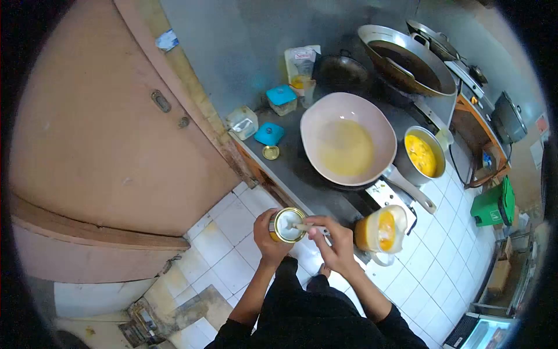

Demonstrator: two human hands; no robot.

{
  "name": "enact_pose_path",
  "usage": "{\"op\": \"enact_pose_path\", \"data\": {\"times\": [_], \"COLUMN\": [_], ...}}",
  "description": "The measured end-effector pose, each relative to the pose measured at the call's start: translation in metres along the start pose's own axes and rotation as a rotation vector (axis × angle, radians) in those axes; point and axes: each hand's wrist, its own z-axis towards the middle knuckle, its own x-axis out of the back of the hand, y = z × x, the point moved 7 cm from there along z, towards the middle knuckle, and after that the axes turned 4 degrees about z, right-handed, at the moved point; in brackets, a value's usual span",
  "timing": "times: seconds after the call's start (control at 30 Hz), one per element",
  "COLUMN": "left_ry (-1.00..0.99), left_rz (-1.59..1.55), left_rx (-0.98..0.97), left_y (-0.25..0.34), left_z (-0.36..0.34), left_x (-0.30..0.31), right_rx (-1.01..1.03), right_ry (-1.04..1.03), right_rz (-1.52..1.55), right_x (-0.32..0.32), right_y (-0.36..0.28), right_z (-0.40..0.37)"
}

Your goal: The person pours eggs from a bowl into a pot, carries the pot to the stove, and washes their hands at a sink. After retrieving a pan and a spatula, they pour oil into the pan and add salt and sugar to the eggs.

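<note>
My left hand is wrapped round a small open tin with white contents, held in front of my body. In my right hand is a spoon, its end dipped into the white stuff. Past the tin, on the counter, lies a round gold lid. A wide pinkish pan holding clear yellowish liquid sits on the stove. To the right of my right hand stands a jug of yellow liquid.
A metal pot with yellow liquid is beside the pan. Blue-lidded containers and a clear jar stand at the counter's left. A large wok is at the back. A green bin stands on the tiled floor.
</note>
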Motion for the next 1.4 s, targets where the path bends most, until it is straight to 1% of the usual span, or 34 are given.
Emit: {"op": "enact_pose_path", "data": {"times": [0.07, 0.1, 0.13, 0.2, 0.27, 0.33, 0.37, 0.4, 0.47, 0.5, 0.6, 0.73, 0.83, 0.9, 1.0, 1.03, 1.07, 1.13, 1.17, 1.23, 1.27, 1.33, 1.37, 1.4], "left_ry": [-0.103, -0.145, -0.153, -0.228, -0.247, -0.263, -0.282, -0.301, -0.307, -0.311, -0.293, -0.271, -0.254, -0.234, -0.22, -0.216, -0.236, -0.256, -0.261, -0.268, -0.277, -0.29, -0.314, -0.337], "left_rz": [-0.054, -0.004, -0.008, 0.066, 0.055, 0.044, 0.081, 0.118, 0.121, 0.121, 0.142, 0.091, 0.059, 0.026, 0.046, 0.044, 0.046, 0.045, 0.045, 0.041, 0.026, 0.008, -0.004, -0.014], "left_rx": [0.137, 0.11, 0.113, -0.03, -0.045, -0.065, -0.086, -0.107, -0.126, -0.148, -0.139, -0.106, -0.056, 0.006, 0.043, 0.044, 0.069, 0.096, 0.123, 0.151, 0.168, 0.183, 0.192, 0.202], "left_y": [0.006, 0.013, 0.019, 0.041, 0.055, 0.067, 0.073, 0.078, 0.087, 0.092, 0.1, 0.103, 0.106, 0.106, 0.101, 0.1, 0.098, 0.095, 0.092, 0.085, 0.079, 0.075, 0.075, 0.074], "left_z": [-0.016, -0.023, -0.029, -0.04, -0.053, -0.064, -0.07, -0.075, -0.079, -0.081, -0.087, -0.093, -0.096, -0.093, -0.093, -0.093, -0.091, -0.09, -0.09, -0.092, -0.095, -0.095, -0.094, -0.093], "left_x": [-0.013, -0.018, -0.02, -0.029, -0.036, -0.042, -0.045, -0.048, -0.051, -0.053, -0.057, -0.067, -0.073, -0.076, -0.084, -0.086, -0.09, -0.096, -0.098, -0.104, -0.109, -0.112, -0.115, -0.117], "right_rx": [0.497, 0.682, 0.674, 0.724, 0.719, 0.358, 0.189, 0.186, -0.113, -0.155, -0.178, -0.206, -0.178, -0.246, -0.23, -0.195, -0.141, 0.038, 0.038, 0.502, 0.512, 0.64, 0.638, 0.708], "right_ry": [-0.244, -0.166, -0.162, -0.232, -0.229, -0.14, -0.037, -0.039, 0.061, 0.123, 0.147, 0.142, 0.151, 0.19, 0.219, 0.283, 0.317, 0.429, 0.431, 0.48, 0.279, 0.152, 0.153, 0.168], "right_rz": [-0.462, -0.463, -0.465, -0.549, -0.547, -0.333, -0.204, -0.202, 0.061, 0.177, 0.231, 0.124, 0.152, 0.234, 0.282, 0.243, 0.289, 0.069, 0.065, -0.592, -0.813, -1.021, -1.023, -1.047], "right_x": [0.004, 0.013, 0.024, 0.039, 0.05, 0.068, 0.078, 0.081, 0.094, 0.099, 0.114, 0.128, 0.134, 0.143, 0.165, 0.178, 0.188, 0.213, 0.217, 0.215, 0.204, 0.195, 0.195, 0.193], "right_y": [-0.019, -0.023, -0.018, -0.011, -0.001, 0.03, 0.044, 0.048, 0.074, 0.085, 0.093, 0.077, 0.076, 0.079, 0.081, 0.077, 0.071, 0.047, 0.05, 0.024, 0.032, 0.055, 0.055, 0.05], "right_z": [-0.021, -0.028, -0.032, -0.047, -0.066, -0.071, -0.073, -0.079, -0.087, -0.09, -0.094, -0.093, -0.092, -0.091, -0.089, -0.088, -0.087, -0.088, -0.088, -0.098, -0.096, -0.098, -0.097, -0.097]}}
